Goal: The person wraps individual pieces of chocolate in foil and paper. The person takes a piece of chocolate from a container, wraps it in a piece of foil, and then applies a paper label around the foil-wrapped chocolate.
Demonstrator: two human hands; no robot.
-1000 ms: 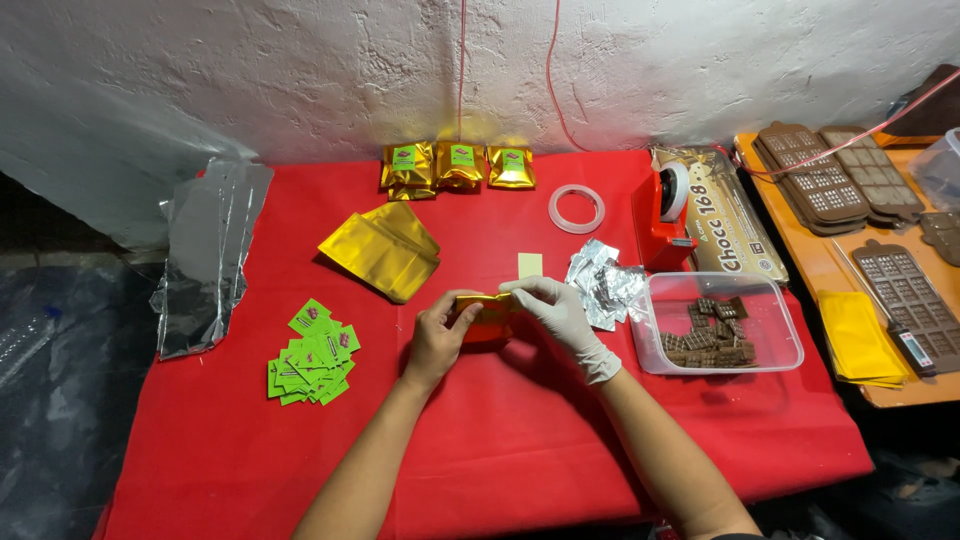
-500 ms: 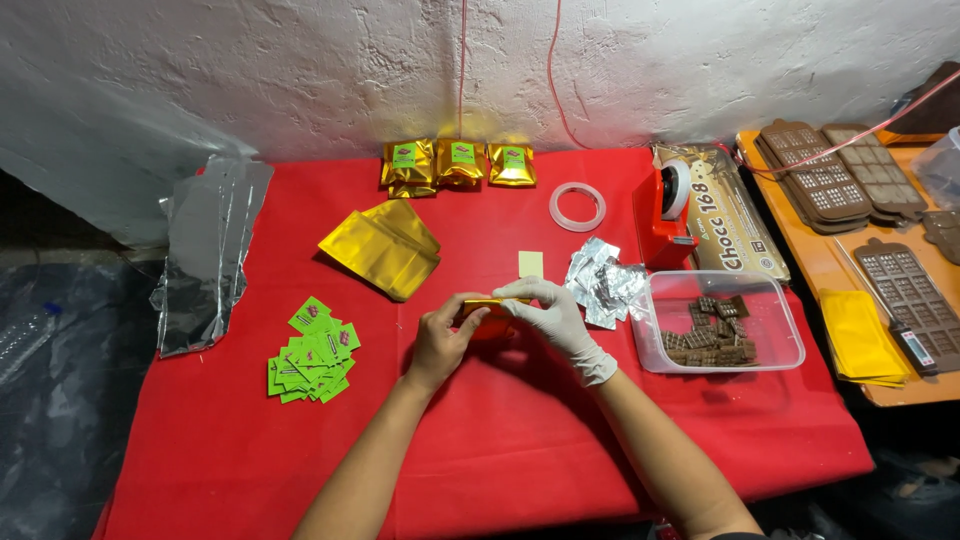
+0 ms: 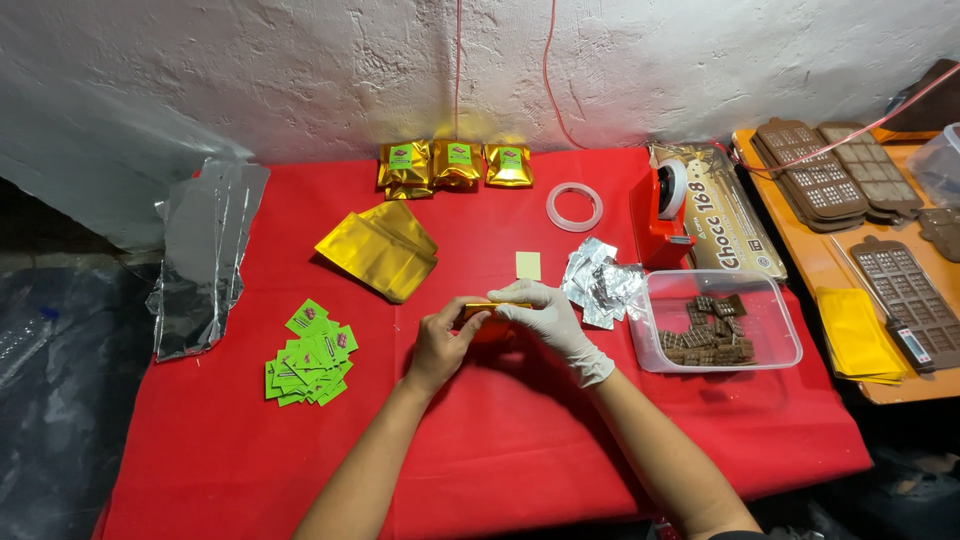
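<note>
Head view: gold pouch (image 3: 487, 311) apparently lies left-right.

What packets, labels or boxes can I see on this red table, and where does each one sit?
Gold pouches with green labels: three in a row at the far edge.
Plain gold pouches: flat stack, left of centre.
Green labels: loose square pile, near left.
Gold packet: held between left hand and gloved right hand.
Long printed box: brown and cream, lying right of the red tape dispenser.
</note>
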